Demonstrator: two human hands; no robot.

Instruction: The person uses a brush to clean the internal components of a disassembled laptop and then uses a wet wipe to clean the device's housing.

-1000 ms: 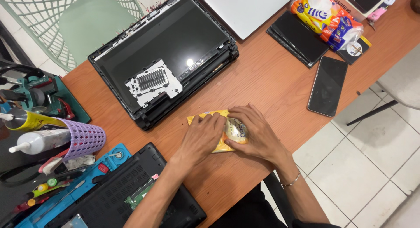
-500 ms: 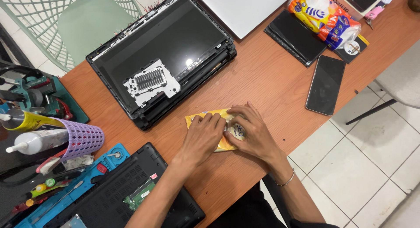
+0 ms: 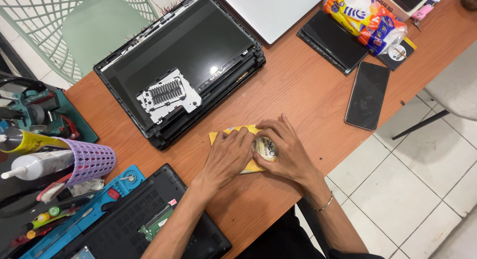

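**Both hands closed over a small round tin near the table's front edge**

The left hand (image 3: 227, 157) and the right hand (image 3: 287, 154) meet over a small round tin (image 3: 267, 148) with a pale lid, which sits on a yellow cloth (image 3: 224, 135) lying flat on the brown table (image 3: 308, 92). The right hand cups the tin from the right with curled fingers; the left hand presses in from the left, fingertips touching the tin's rim. Only a sliver of lid shows between them, and whether the lid is seated or loose cannot be told.

The tin sits near the front edge of the table, which runs diagonally just below the right wrist; beyond it lies white tiled floor (image 3: 422, 189). A bare strip of wood stretches to the right of the hands, up to a dark phone (image 3: 367, 95) lying flat close to the same edge. Behind the hands, just beyond the cloth, an opened black laptop (image 3: 184, 55) lies with a silver metal plate (image 3: 169, 94) on it. To the lower left, a second black laptop base (image 3: 144, 224) nearly touches the left forearm, with a blue tool tray (image 3: 99, 199) and a purple perforated cup (image 3: 89, 162) further left. A snack bag (image 3: 367, 18) lies at the far right corner.
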